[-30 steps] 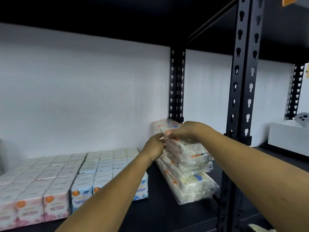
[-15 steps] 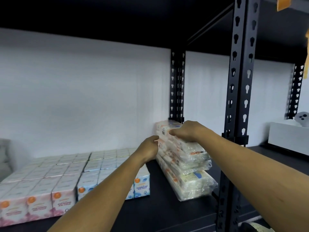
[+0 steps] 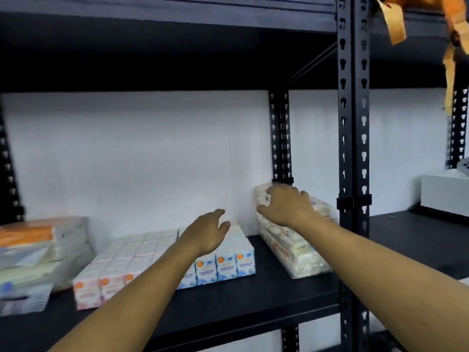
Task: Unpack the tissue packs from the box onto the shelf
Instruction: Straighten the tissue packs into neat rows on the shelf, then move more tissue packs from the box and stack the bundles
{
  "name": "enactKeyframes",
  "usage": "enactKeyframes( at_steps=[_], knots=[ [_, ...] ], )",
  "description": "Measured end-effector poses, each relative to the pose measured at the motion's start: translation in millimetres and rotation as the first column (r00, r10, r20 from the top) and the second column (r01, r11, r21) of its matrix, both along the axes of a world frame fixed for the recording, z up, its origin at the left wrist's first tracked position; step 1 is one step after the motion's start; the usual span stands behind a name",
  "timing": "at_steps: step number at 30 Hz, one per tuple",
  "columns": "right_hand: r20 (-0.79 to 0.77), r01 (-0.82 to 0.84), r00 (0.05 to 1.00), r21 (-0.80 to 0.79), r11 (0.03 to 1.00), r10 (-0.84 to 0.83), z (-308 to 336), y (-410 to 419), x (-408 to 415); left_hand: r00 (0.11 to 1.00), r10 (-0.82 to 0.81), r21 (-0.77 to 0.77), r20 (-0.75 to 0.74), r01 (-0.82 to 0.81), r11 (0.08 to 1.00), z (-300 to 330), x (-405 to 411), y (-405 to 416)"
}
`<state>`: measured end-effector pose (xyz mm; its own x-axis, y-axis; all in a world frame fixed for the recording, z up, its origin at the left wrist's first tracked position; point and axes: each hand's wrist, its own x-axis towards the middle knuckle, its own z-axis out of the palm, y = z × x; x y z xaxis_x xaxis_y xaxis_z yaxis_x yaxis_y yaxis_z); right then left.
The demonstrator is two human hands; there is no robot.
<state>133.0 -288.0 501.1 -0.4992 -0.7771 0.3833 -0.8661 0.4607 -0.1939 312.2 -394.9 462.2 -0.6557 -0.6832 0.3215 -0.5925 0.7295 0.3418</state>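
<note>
A stack of clear-wrapped tissue packs [image 3: 297, 250] rests on the black shelf [image 3: 253, 298], against the white back wall beside the rear post. My right hand [image 3: 286, 205] lies over the top of the stack with fingers spread, not gripping it. My left hand [image 3: 206, 231] hovers open to the left of the stack, above a block of small boxed tissue packs [image 3: 225, 265] in blue and pink rows. The box named in the task is not in view.
More wrapped tissue packs [image 3: 35, 250] are piled at the shelf's left end. A black perforated upright [image 3: 352, 153] stands just right of the stack. A white box [image 3: 444, 191] sits on the neighbouring shelf. Orange tags [image 3: 396, 21] hang at top right.
Both hands have let go of the top pack. The left hand has drawn back to the left and opened. The view has pulled back, showing more of the shelf's left side.
</note>
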Motion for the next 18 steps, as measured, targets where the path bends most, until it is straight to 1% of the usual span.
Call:
enactKeyframes(
  at_steps=[3, 5, 8, 11, 13, 18],
  knots=[
    [0.024, -0.052, 0.998, -0.015, 0.999, 0.052, -5.5, 11.8, 25.4, 0.999, 0.019, -0.016, -0.036, -0.019, 1.0, 0.2, 29.6, 16.6],
    [0.063, -0.111, 0.992, -0.049, 0.993, 0.114, -15.9, 22.9, 47.3, 0.996, 0.026, 0.011, -0.084, -0.025, 1.0, -6.1, 55.1, 32.0],
    [0.165, -0.211, 0.96, -0.11, 0.971, 0.227, -45.1, 37.7, 78.2, 0.979, 0.04, 0.08, -0.2, -0.025, 0.997, -30.9, 96.9, 54.5],
    [0.237, -0.3, 0.912, -0.169, 0.939, 0.335, -88.3, 53.3, 108.4, 0.95, 0.069, 0.149, -0.305, -0.024, 0.989, -68.5, 143.2, 81.1],
    [0.274, -0.346, 0.877, -0.209, 0.915, 0.394, -120.3, 65.8, 131.7, 0.933, 0.1, 0.207, -0.345, -0.028, 0.978, -97.9, 174.8, 100.6],
    [0.407, -0.416, 0.758, -0.301, 0.858, 0.51, -205.7, 99.4, 194.4, 0.925, 0.206, 0.366, -0.32, -0.08, 0.927, -188.0, 244.9, 139.9]
  ],
)
